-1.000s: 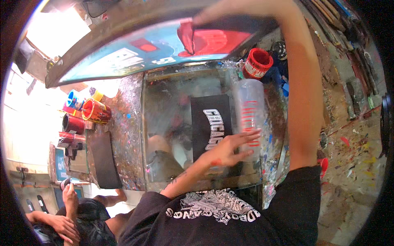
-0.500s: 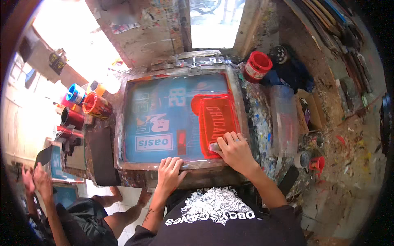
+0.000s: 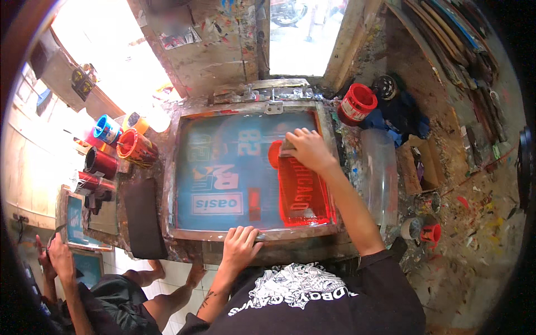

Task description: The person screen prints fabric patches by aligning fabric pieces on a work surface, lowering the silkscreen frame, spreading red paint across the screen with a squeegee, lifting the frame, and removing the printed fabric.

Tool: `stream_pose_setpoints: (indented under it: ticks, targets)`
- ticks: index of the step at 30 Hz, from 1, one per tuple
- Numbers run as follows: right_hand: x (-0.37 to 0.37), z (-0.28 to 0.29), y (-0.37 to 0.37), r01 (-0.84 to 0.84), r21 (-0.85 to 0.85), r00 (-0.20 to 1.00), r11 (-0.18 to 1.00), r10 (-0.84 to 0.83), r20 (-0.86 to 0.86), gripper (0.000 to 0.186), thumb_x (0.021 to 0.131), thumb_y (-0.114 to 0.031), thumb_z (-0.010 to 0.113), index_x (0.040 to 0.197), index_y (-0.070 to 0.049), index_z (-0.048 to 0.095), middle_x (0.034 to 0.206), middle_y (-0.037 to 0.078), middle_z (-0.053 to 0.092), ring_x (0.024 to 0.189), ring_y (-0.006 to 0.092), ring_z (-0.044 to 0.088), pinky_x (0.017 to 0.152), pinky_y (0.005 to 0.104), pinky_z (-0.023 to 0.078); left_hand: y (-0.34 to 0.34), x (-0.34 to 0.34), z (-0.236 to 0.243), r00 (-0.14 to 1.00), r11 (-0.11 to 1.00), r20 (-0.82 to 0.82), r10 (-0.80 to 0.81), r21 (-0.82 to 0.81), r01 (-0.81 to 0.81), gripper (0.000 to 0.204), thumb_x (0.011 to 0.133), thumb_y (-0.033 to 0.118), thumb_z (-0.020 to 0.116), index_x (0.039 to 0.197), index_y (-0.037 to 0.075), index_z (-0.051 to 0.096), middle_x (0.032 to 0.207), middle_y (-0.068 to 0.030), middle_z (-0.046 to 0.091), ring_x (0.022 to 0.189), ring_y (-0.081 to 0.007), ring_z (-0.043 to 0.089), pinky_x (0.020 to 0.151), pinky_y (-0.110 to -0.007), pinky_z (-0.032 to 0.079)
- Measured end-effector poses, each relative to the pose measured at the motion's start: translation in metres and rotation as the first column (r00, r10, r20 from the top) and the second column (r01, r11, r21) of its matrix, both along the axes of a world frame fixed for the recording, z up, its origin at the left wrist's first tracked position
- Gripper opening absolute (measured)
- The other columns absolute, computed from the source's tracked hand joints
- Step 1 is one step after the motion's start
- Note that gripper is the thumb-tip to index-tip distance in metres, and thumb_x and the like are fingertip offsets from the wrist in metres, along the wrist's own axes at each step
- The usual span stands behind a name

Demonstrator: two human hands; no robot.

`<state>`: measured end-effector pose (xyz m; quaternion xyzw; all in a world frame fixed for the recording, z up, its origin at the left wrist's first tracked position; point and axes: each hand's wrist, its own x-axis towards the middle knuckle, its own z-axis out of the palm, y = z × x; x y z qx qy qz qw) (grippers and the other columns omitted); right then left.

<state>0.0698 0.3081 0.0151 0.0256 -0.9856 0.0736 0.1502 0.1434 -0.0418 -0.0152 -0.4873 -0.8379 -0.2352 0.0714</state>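
A silkscreen frame with blue-green mesh lies flat on the paint-stained bench before me. Wet red ink covers an upright patch of lettering on the mesh's right side. My right hand is closed on a small squeegee, mostly hidden under the fingers, at the far end of that patch. My left hand rests on the frame's near rail, fingers curled over it and gripping. A metal hinge clamp sits at the frame's far rail.
Left of the frame stand several ink tubs, one an open orange-red tub; a dark strip lies nearer. To the right are a red ink tub, a clear plastic roll and a cardboard box. Another person's hands work at far left.
My right hand and squeegee have travelled from the near end of the red patch to its far end. My left hand stays on the near rail. The whole view has shifted slightly.
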Motion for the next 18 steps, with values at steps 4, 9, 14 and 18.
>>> stream_pose_setpoints:
  ticks: [4, 9, 14, 18]
  targets:
    - [-0.022, 0.019, 0.017, 0.044, -0.138, 0.988, 0.99, -0.022, 0.155, 0.042, 0.082, -0.041, 0.079, 0.108, -0.01, 0.067, 0.108, 0.011, 0.07, 0.109, 0.0336, 0.066, 0.091, 0.0469, 0.054, -0.002, 0.003, -0.007, 1.0, 1.0, 0.002, 0.024, -0.004, -0.024, 0.04, 0.073, 0.025, 0.082, 0.104, 0.006, 0.065, 0.098, -0.0059, 0.063, 0.091, -0.024, 0.06, 0.081, -0.039, 0.045]
    - [-0.035, -0.001, -0.001, -0.147, -0.19, 0.989, 0.971, 0.149, -0.004, 0.032, 0.08, -0.033, 0.08, 0.1, -0.01, 0.071, 0.104, 0.011, 0.073, 0.105, 0.0336, 0.068, 0.088, 0.0476, 0.055, -0.004, 0.006, -0.012, 0.999, 1.0, 0.027, 0.019, -0.022, -0.018, 0.041, 0.072, 0.023, 0.082, 0.105, 0.006, 0.066, 0.098, -0.0061, 0.064, 0.091, -0.0248, 0.061, 0.081, -0.04, 0.045]
    - [-0.029, 0.021, 0.039, -0.109, -0.255, 0.887, 0.961, 0.21, 0.411, 0.035, 0.081, -0.038, 0.08, 0.102, -0.011, 0.072, 0.104, 0.013, 0.075, 0.099, 0.0351, 0.071, 0.084, 0.0473, 0.057, -0.003, 0.008, -0.01, 0.998, 1.0, 0.057, 0.019, -0.017, -0.018, 0.041, 0.071, 0.02, 0.083, 0.105, 0.006, 0.066, 0.1, -0.0067, 0.066, 0.091, -0.0259, 0.061, 0.082, -0.041, 0.045]
    - [-0.002, 0.002, 0.02, -0.002, -0.072, 0.987, 0.997, 0.014, 0.16, 0.026, 0.09, -0.033, 0.07, 0.105, -0.012, 0.068, 0.097, 0.013, 0.072, 0.094, 0.0341, 0.071, 0.079, 0.048, 0.055, 0.003, 0.005, -0.01, 0.997, 1.0, 0.068, 0.022, 0.002, -0.022, 0.042, 0.07, 0.02, 0.084, 0.105, 0.005, 0.066, 0.1, -0.0075, 0.066, 0.092, -0.0268, 0.061, 0.083, -0.041, 0.045]
